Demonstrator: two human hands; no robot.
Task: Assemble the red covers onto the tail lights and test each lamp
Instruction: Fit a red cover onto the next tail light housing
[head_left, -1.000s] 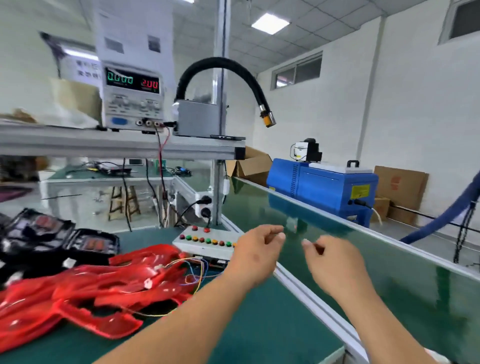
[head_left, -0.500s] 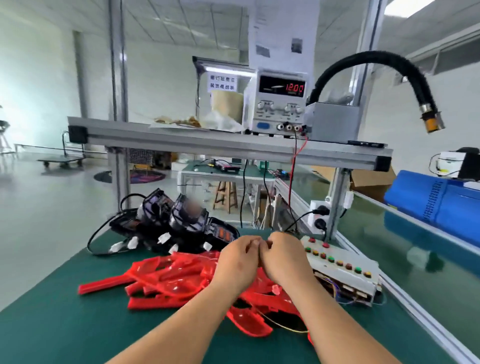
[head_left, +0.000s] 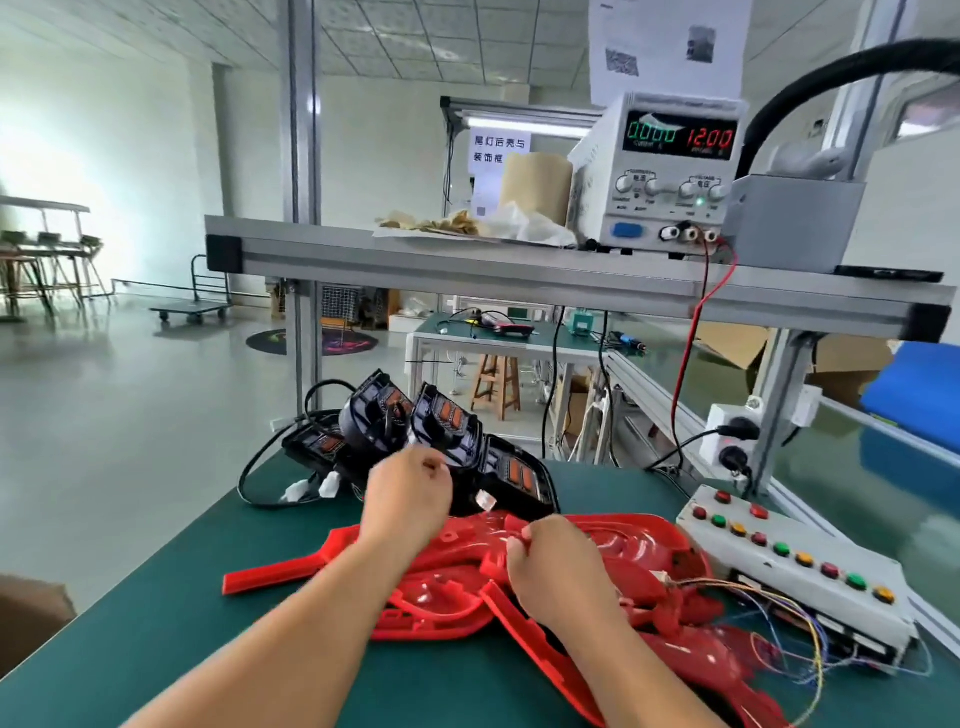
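the left hand (head_left: 408, 499) hovers with its fingers loosely curled, blurred, so whether it holds anything cannot be told. it sits over the near edge of the black plastic tail light housings (head_left: 452, 415), which lean together at the far side of the green table (head_left: 182, 623), their orange inserts facing this way. a small white connector plug (head_left: 485, 501) shows just right of that hand, between it and the housings.

the right hand (head_left: 558, 566) is lower and nearer, with fingers curled and thumb tip against the forefinger. it lies over the heap of red translucent plastic covers (head_left: 639, 535); whether it pinches a cover's edge cannot be told. the covers spread under and around both wrists, touching the front of the housings, with 1 long red strip reaching left.

right of the heap stands a grey button box (head_left: 753, 566) with coloured wires trailing from its near side. on the aluminium shelf (head_left: 467, 265) above, a white bench power supply (head_left: 670, 208) reads 0000 and 1200, with a red lead (head_left: 691, 364) hanging down.
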